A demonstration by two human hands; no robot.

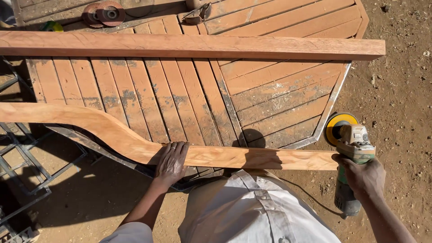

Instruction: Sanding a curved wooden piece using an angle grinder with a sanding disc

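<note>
The curved wooden plank (135,139) lies across the near edge of a slatted wooden panel (180,99) that rests low over the dirt ground (396,90), with its wavy end running off to the left and its straight end reaching toward the right. The left hand (171,162) lies flat on the plank, fingers spread wide, pressing it down near the middle where the curve straightens out. The right hand (364,175) is closed around the body of an angle grinder (351,153), whose yellow sanding disc (338,127) sits just beside the plank's right end, apart from the wood as far as can be told.

The plank looks like solid hardwood: stiff, fairly heavy for its length, and smooth enough on its face to slide under sideways force. Its long overhang on the left would likely let it pivot, so a flat palm near the middle seems the sound place to hold it; the edges give a firmer grip for lifting. The grinder looks dense and is best held around its barrel, as it is.

A straight wooden beam (189,46) lies across the panel farther away, and worn grinding discs (104,12) sit at the top left. A metal frame (27,162) stands at the left.
</note>
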